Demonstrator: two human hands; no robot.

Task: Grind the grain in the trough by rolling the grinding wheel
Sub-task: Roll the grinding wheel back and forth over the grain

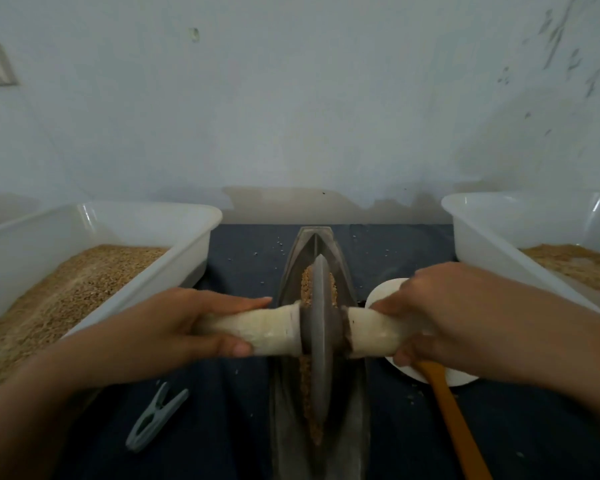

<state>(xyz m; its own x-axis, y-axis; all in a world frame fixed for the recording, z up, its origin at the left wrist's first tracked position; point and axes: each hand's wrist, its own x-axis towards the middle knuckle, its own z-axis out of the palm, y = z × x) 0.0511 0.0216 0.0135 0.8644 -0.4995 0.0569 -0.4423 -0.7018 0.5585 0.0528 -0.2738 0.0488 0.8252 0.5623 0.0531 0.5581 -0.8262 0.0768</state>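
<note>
Along the centre of the dark worktop [243,427] lies the boat-shaped trough [355,410], running away from the viewer, with the grinding wheel [321,344] standing on edge in its groove. Grain [306,284] shows on both sides of the disc, ahead of it and as a thin line nearer the viewer.

Left hand [174,327]: fingers and thumb wrapped round the pale left handle [257,329]. Right hand [440,313]: clenched on the right handle [369,332]. Grip on both sides firm and level.

Judged step: mid-grind, wheel roughly at mid-trough. Next move likely calls for even downward pressure from both hands and a straight roll along the groove, keeping the axle level so the disc does not climb the wall.

Hard to make out:
- near end of the trough, cut off by the frame edge;
- the white dish [383,292] and the head of the orange-handled tool [454,420], covered by the right hand;
- fineness of grain under the disc;
- contents of both white tubs [174,216], beyond tan granular fill.

A grey clothes peg [155,419] lies near the left forearm.
</note>
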